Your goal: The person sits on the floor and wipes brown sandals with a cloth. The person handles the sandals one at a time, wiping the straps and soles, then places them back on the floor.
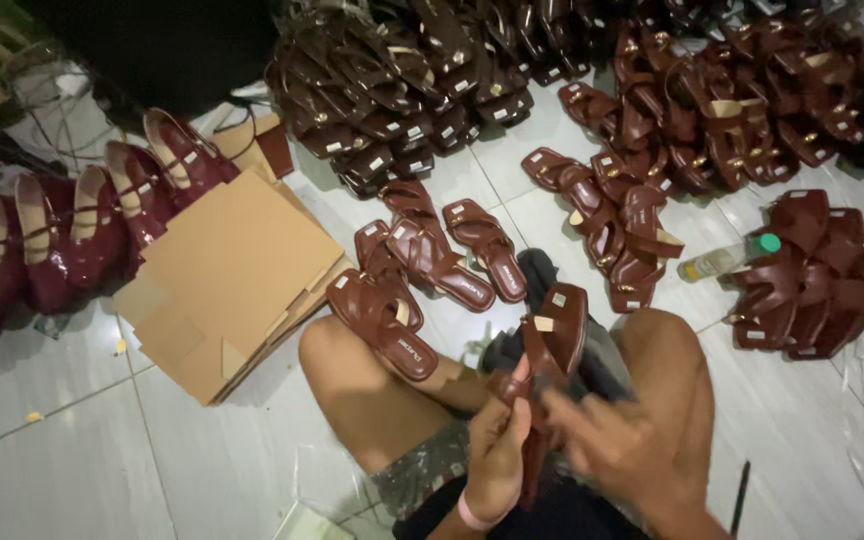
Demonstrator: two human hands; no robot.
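I sit on a white tiled floor with my knees apart. My left hand [497, 450], a pink band on its wrist, grips the lower part of a dark brown sandal [549, 335] held upright between my knees. My right hand [607, 445] is blurred and touches the same sandal from the right side. A single brown sandal [382, 322] rests on my left knee. A few loose brown sandals [452, 250] lie on the floor just beyond it.
Big heaps of brown sandals [402, 80] fill the far floor, with more [742, 110] at the right. Flattened cardboard [232, 280] lies left, behind it a row of glossy maroon strap shoes [72, 230]. A plastic bottle with a green cap [727, 258] lies right.
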